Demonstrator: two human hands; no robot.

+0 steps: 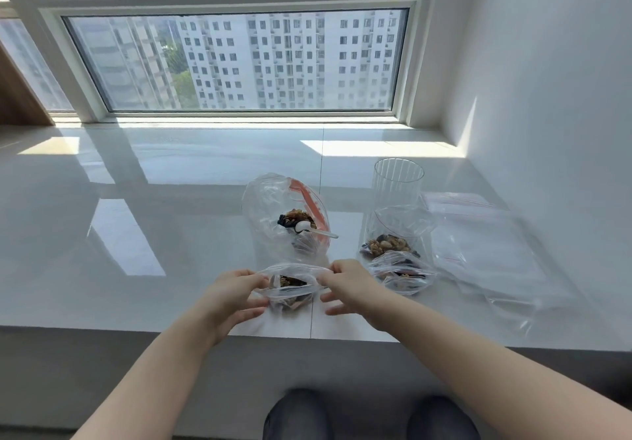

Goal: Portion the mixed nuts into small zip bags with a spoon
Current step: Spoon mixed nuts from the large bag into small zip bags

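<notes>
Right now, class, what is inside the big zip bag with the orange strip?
Mixed nuts and a white spoon, its handle poking out. Nuts beneath the spoon bowl are hidden.

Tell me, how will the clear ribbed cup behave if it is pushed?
The cup looks thin, tall and empty, so it is probably light and may tip or slide easily on the glossy sill. Once on its side, its round wall would likely roll.

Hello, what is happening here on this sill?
A person is portioning mixed nuts into small zip bags. The left hand and right hand pinch the two ends of a filled bag's mouth, which is open. The spoon lies in the big nut bag. Two filled bags lie to the right.
</notes>
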